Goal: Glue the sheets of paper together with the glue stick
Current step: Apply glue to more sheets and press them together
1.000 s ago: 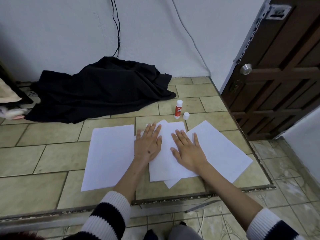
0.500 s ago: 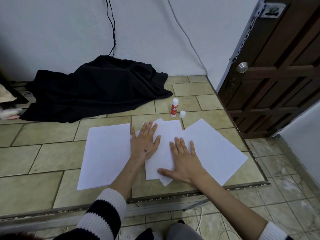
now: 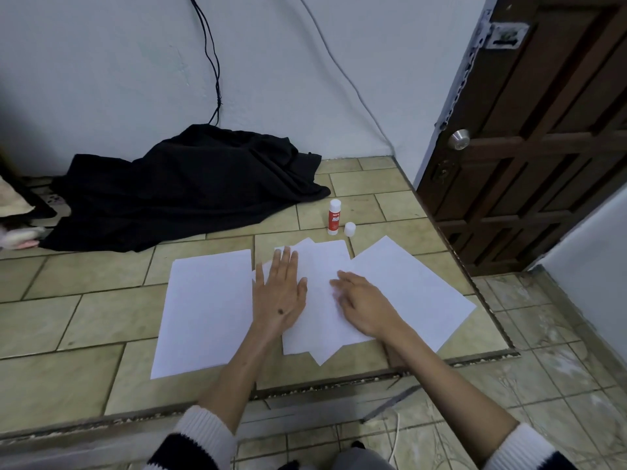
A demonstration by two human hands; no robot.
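Left hand (image 3: 281, 293) flat with straight fingers on the overlapping middle sheets (image 3: 322, 300), right hand (image 3: 364, 305) beside it on them, fingers seemingly relaxed, though blurred, uncapped glue stick (image 3: 334, 217) upright beyond, cap (image 3: 349, 229) just right, 1 separate sheet (image 3: 207, 312) left.

Raised floor platform of beige rectangular ceramic tiles (image 3: 84, 317), rough broken front edge, lower patterned tiled floor (image 3: 559, 385) in front and to the right. On the platform: single white paper sheet (image 3: 203, 310) lying flat at left; just beside it a middle stack of overlapping white paper sheets (image 3: 322, 266), corners fanned out; another white sheet (image 3: 414, 286) angled at right, tucked partly under the stack. Behind the papers, upright red-and-white glue stick (image 3: 334, 217) with its small white cap (image 3: 350, 229) standing just beside it. Crumpled black cloth (image 3: 176, 188) heaped at back left against the wall.
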